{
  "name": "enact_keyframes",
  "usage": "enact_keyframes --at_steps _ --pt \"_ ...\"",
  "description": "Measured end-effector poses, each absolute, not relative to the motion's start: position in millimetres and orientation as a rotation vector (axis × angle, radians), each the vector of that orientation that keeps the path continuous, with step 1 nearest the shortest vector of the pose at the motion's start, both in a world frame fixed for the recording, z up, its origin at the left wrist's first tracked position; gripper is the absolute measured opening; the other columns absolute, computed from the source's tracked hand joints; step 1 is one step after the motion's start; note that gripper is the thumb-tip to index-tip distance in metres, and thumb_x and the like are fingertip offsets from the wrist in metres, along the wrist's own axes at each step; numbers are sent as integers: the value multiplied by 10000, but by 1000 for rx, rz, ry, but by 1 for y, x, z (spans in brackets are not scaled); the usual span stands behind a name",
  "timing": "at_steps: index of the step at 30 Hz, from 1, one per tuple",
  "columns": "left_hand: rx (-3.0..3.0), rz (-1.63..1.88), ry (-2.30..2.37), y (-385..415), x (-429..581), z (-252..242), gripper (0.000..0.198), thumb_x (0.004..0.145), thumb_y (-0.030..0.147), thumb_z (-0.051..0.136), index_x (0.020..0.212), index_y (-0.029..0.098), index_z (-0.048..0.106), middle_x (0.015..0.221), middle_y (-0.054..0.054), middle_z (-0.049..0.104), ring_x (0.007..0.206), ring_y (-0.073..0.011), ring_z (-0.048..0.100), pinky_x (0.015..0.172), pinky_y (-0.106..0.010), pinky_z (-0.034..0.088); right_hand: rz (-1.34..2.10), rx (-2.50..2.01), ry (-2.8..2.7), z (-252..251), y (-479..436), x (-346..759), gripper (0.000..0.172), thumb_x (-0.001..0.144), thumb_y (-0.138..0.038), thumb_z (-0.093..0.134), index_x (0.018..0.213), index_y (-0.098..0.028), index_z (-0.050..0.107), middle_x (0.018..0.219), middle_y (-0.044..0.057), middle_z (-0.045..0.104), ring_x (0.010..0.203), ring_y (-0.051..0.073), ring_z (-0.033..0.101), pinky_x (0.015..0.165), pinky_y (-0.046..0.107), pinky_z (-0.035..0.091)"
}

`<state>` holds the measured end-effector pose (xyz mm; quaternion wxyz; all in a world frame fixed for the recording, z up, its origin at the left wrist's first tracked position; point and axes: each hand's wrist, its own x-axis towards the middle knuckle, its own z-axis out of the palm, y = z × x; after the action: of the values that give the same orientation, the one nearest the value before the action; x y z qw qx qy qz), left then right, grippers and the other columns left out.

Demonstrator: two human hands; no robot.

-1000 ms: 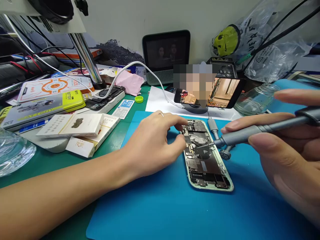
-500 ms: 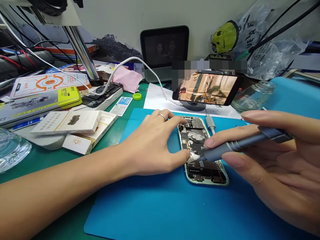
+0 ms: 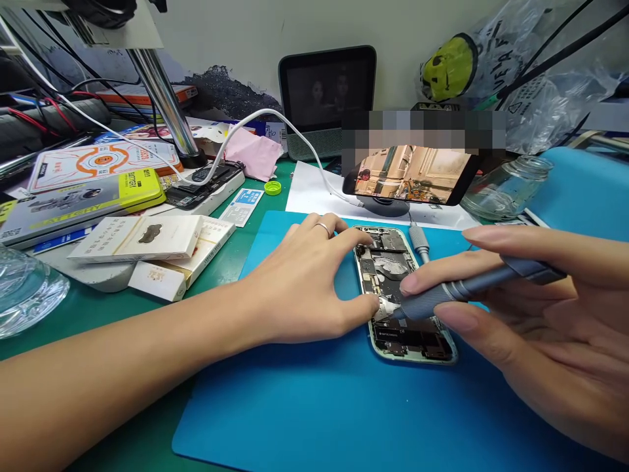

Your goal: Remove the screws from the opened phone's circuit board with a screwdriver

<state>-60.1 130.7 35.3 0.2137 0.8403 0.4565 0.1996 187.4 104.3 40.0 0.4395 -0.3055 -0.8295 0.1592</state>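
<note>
An opened phone [image 3: 393, 272] with its inner parts bare lies on the blue mat [image 3: 304, 400]. My left hand [image 3: 314, 282] steadies it from the left, the index finger at the upper edge and the thumb on the lower left side. Beside the thumb tip is a small whitish piece [image 3: 386, 307] on the phone. Between the thumb and fingers of my right hand [image 3: 535, 321] is a grey pen-like screwdriver [image 3: 457, 290], slanted down to the left. Its tip meets the phone's lower middle near the whitish piece; the exact contact point is too small to tell.
Beyond the phone lies a second grey screwdriver [image 3: 419, 241]. A phone on a stand [image 3: 413, 174] plays video, near a glass jar [image 3: 508, 187] and a dark display [image 3: 329, 98]. Cigarette boxes [image 3: 142, 239], a yellow-grey battery box [image 3: 83, 206] and a glass dish [image 3: 27, 292] stand left.
The whole view has shifted slightly. Both hands keep nearly the same pose on the opened phone, and the screwdriver tip stays by the whitish piece. The video picture differs.
</note>
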Motion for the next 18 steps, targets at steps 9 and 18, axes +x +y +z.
enact_keyframes --at_steps 9,18 --pt "2313 578 1244 130 -61 35 642 948 453 758 1543 229 675 1436 -138 622 1346 -358 565 1163 -544 508 377 -756 -2114 39 105 193 663 1032 -178 789 1612 -468 652 1254 36 860 963 250 894 585 293 749" --pt "2238 876 1088 130 -63 36 323 941 272 630 1225 199 765 1253 -95 697 1233 -279 613 1091 -437 498 217 -446 -2327 44 111 189 822 1095 -119 666 1822 -346 358 1470 105 816 1009 209 881 952 347 756"
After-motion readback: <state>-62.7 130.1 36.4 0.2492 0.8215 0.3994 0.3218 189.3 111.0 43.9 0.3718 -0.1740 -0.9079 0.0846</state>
